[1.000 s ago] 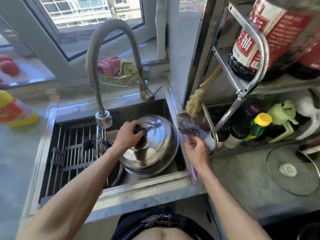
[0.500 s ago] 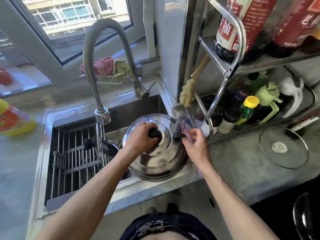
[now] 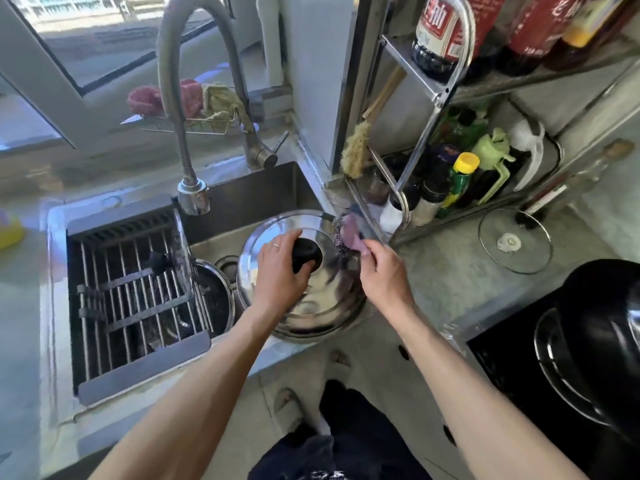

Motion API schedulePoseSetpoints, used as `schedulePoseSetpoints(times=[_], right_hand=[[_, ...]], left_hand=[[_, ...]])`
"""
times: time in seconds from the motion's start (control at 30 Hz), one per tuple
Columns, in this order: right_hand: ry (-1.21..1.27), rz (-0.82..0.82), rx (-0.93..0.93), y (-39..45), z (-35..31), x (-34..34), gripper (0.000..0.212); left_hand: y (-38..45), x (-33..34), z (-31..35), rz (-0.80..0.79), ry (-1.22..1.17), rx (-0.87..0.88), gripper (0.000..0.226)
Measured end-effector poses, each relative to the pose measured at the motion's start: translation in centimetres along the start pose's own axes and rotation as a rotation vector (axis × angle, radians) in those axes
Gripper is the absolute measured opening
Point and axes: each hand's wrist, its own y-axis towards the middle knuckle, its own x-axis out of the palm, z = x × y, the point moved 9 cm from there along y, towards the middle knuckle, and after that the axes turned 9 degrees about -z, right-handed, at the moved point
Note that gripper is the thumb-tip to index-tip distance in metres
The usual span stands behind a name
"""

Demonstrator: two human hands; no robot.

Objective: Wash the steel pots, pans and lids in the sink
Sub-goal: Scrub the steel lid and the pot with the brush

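Your left hand (image 3: 277,271) is gripping the black knob (image 3: 306,254) of the domed steel lid (image 3: 311,306), fingers (image 3: 273,245) curled round its left side, a ring showing on one of them; the lid is lying tilted over the right half of the sink (image 3: 242,192), its near rim resting on the sink's front edge just below your wrists; your right hand (image 3: 382,271) is pinching the pink handle (image 3: 351,233) of a steel-wool scrubber (image 3: 341,237), fingers closed round it, the wire pad touching the lid's top just right of the knob; the scrubber is blurred; left of your left fingers, a dark pot (image 3: 211,296) is sitting in the sink bottom beside the drain (image 3: 227,265); further left, a slatted drying rack (image 3: 131,292) is spanning the sink's left half; above your fingers, the faucet head (image 3: 193,199) is hanging over the basin; right of your right fingers, on the surface (image 3: 450,282), a glass lid (image 3: 515,244) is lying flat, near a steel shelf rack (image 3: 446,95) holding bottles; a black pan (image 3: 595,341) is sitting at the far right.
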Motion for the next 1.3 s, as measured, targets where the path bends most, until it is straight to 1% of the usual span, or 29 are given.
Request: schedulePoseSetpoints(times=[0.07,0.13,0.17,0.27,0.33,0.37,0.47,0.5,0.53,0.6,0.63,0.67,0.73,0.8,0.9,0.93,1.03,1.07,1.13,1.17,1.23,1.27,1.3], right_hand=[[-0.161,-0.007,-0.052,-1.1,-0.9,-0.3,0.027],[-0.307,-0.050,-0.026,-2.0,-0.9,0.5,0.025],[-0.342,-0.065,-0.026,-2.5,-1.0,1.0,0.026],[-0.314,-0.122,-0.076,-3.7,-1.1,2.1,0.032],[-0.343,-0.213,-0.082,-2.7,-0.8,2.4,0.031],[-0.365,-0.227,-0.058,-1.3,-0.3,2.3,0.030],[-0.302,-0.141,0.071,2.2,0.7,0.6,0.026],[-0.292,-0.135,0.069,2.1,0.6,0.7,0.028],[-0.298,-0.147,0.030,1.2,0.1,1.3,0.029],[-0.328,-0.229,-0.070,-1.5,-1.0,2.7,0.030],[-0.335,-0.259,-0.087,-2.0,-1.2,3.0,0.031],[-0.347,-0.252,-0.074,-1.1,-0.8,2.8,0.033],[-0.343,-0.168,0.014,2.1,0.4,1.3,0.033],[-0.354,-0.162,0.064,2.4,0.7,1.3,0.035],[-0.384,-0.274,-0.047,-0.9,-0.7,3.2,0.037],[-0.370,-0.282,-0.046,-0.9,-0.5,3.1,0.037],[-0.328,-0.169,0.066,1.7,1.1,1.8,0.039],[-0.333,-0.164,0.045,1.5,0.7,2.1,0.039],[-0.343,-0.212,-0.036,-0.5,-0.1,3.3,0.039],[-0.340,-0.221,-0.045,-0.8,0.2,3.3,0.038],[-0.303,-0.151,0.040,-0.3,1.8,2.2,0.038],[-0.305,-0.141,0.058,-0.3,1.8,2.1,0.038],[-0.327,-0.156,0.034,-0.7,1.3,2.5,0.038]], left_hand=[[-0.7,0.4,0.0,0.049,-0.012,0.034,0.061],[-1.1,1.0,-0.2,0.041,-0.002,0.018,0.068],[-1.3,1.4,-0.4,0.023,0.003,0.007,0.072],[-1.3,2.1,-0.6,0.006,0.017,0.000,0.073],[-1.3,2.3,-0.8,0.012,0.018,-0.018,0.070],[-1.2,2.4,-0.9,0.016,0.022,-0.024,0.068],[-1.1,2.6,-1.1,0.022,0.038,-0.028,0.066],[-1.0,2.7,-1.2,0.026,0.039,-0.026,0.066],[-1.0,2.6,-1.2,0.030,0.040,-0.021,0.067],[-1.0,2.6,-1.1,0.042,0.052,-0.008,0.068],[-1.1,2.6,-1.0,0.057,0.053,0.004,0.068],[-1.2,2.6,-0.9,0.070,0.049,0.013,0.068],[-1.2,2.5,-1.0,0.091,0.040,0.020,0.066],[-1.2,2.5,-1.0,0.097,0.045,0.018,0.066],[-1.0,2.6,-1.0,0.095,0.055,0.021,0.068],[-1.1,2.6,-1.0,0.094,0.056,0.019,0.068],[-1.0,2.8,-1.3,0.099,0.045,0.025,0.067],[-0.9,2.7,-1.3,0.099,0.052,0.028,0.067],[-1.0,2.6,-1.1,0.095,0.055,0.043,0.065],[-1.1,2.6,-0.9,0.097,0.052,0.046,0.065],[-1.1,2.7,-1.0,0.089,0.035,0.038,0.064],[-1.2,2.6,-1.1,0.089,0.024,0.034,0.063],[-1.3,2.6,-1.1,0.091,0.015,0.038,0.062]])
